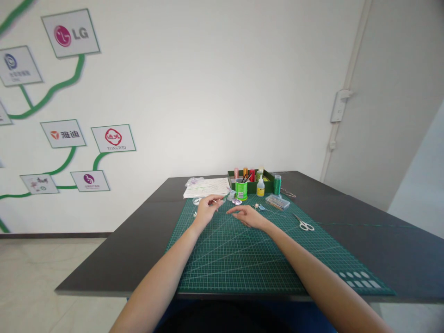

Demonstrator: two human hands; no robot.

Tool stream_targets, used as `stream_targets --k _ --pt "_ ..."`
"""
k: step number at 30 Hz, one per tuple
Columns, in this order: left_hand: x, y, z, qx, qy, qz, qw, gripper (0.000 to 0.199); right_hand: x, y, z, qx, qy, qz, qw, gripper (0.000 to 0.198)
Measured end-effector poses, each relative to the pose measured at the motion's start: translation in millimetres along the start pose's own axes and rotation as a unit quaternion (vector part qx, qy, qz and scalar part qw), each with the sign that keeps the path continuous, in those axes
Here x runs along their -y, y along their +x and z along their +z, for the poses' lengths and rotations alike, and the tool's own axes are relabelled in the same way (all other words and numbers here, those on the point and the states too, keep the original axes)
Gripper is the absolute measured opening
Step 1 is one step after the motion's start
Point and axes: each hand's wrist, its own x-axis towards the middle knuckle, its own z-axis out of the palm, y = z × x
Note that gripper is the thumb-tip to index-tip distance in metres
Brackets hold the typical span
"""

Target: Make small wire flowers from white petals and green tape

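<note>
My left hand (208, 209) is closed in a pinch over the mat, just left of centre. From its fingertips juts a thin green-and-white stem (225, 196), too small to make out fully. Apart from it, my right hand (247, 216) hovers a little to the right, index finger stretched toward the left, with nothing visible in it. Beyond the hands lies a pale purple flower-like piece (237, 202) near a green can (241, 190) holding dark-handled tools. The green cutting mat (243, 263) spreads beneath both hands.
White scissors (305, 225) and a clear plastic case (277, 201) lie at the right. Behind stand a yellow-labelled glue bottle (260, 187), a green thread spool (277, 185) and a dark green box (268, 177) with several spools. White sheets (207, 187) lie back left.
</note>
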Motion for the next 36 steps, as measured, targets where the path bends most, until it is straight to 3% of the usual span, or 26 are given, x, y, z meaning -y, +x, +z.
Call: stream_targets --k 20,36 --pt "5.2 3.1 -3.8 -0.044 0.009 -0.008 0.999 0.024 0.1 -1.9 -0.7 0.033 -0.019 0.003 0.999 0.038" --pt "7.8 2.5 -8.3 -0.061 0.089 0.009 0.994 0.019 0.3 -1.4 0.9 0.055 -0.025 -0.001 0.998 0.035"
